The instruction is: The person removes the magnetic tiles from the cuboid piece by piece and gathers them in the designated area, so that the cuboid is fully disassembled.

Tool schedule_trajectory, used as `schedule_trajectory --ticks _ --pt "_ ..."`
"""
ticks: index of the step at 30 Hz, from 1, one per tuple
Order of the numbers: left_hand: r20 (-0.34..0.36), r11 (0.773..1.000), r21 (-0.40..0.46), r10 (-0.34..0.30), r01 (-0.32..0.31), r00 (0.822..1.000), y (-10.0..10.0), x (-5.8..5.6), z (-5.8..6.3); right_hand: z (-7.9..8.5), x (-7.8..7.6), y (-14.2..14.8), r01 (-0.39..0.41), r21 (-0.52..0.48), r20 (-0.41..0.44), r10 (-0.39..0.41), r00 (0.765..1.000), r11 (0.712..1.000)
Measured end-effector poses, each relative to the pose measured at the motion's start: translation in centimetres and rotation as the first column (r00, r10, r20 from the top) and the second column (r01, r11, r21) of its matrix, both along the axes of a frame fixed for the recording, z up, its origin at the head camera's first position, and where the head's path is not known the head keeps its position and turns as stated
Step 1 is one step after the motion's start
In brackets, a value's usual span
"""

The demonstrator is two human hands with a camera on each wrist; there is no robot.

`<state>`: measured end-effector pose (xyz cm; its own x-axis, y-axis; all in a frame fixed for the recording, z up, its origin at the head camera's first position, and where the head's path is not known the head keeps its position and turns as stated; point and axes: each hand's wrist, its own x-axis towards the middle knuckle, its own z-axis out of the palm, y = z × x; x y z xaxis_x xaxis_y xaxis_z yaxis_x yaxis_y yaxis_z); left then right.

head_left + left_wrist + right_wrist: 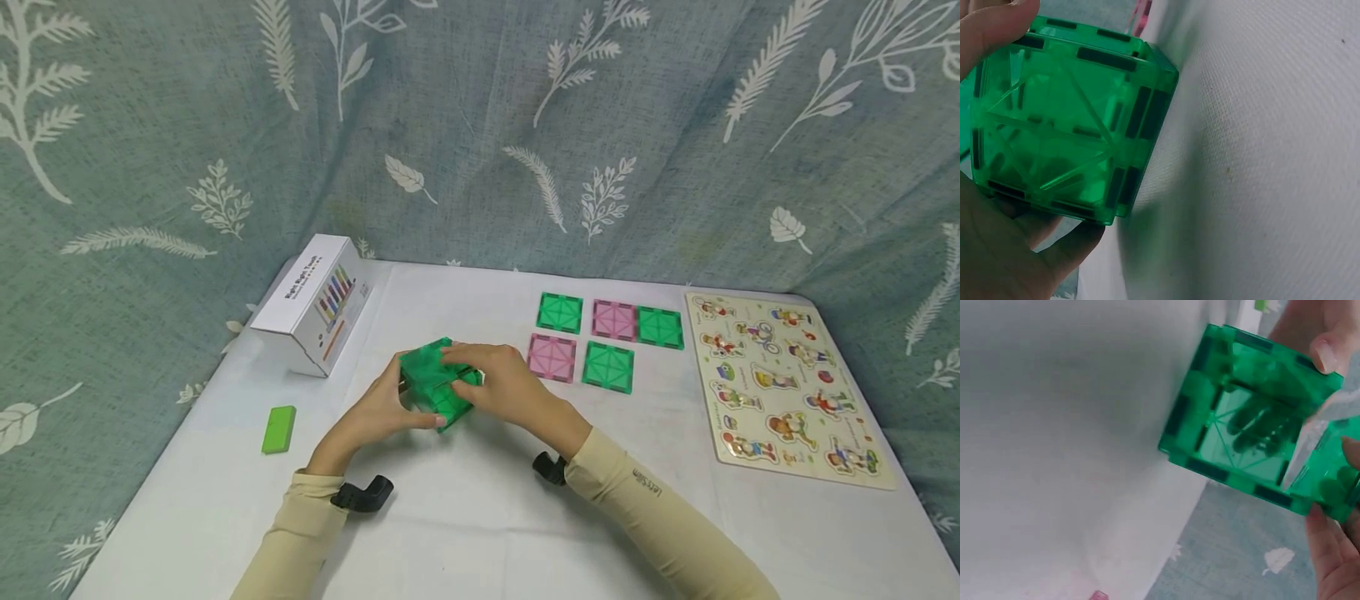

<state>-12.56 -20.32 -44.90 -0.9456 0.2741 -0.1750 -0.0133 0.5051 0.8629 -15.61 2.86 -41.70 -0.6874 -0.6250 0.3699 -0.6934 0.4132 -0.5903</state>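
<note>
A box-like shape of see-through green magnetic tiles [450, 406] is held just above the white cloth, in front of the middle of the table. My left hand [377, 412] grips it from the left, thumb at the near side and fingers behind. In the right wrist view those fingers show through the green walls, and one side of the box is open. From the right, my right hand [512, 385] pinches a green magnetic tile [429, 363] at the top of the box, tilted against it. Dark magnets line the tile edges [1107, 59].
Right of the hands lie several flat tiles, green [608, 367] and pink [552, 357]. A picture puzzle board [780, 392] is at the far right. On the left stand a white printed box [315, 304] and a light green block [279, 429]. A leaf-patterned curtain [480, 142] hangs behind.
</note>
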Motion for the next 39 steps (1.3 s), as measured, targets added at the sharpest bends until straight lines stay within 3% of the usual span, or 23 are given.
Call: schedule_trajectory --ticks 14,31,39 --pt "-0.004 1.0 -0.018 -0.014 0.014 1.0 -0.2 0.0 -0.2 -0.1 -0.4 0.1 0.022 -0.074 0.1 -0.014 0.995 0.997" --pt "-0.003 1.0 -0.005 -0.018 0.018 1.0 -0.2 0.1 -0.1 0.1 1.3 -1.0 0.062 0.03 0.009 -0.062 0.998 0.998" --pt "-0.013 1.0 0.001 -0.024 0.024 1.0 -0.2 0.1 -0.2 0.5 1.7 -1.5 0.058 0.156 0.02 -0.062 0.998 0.986"
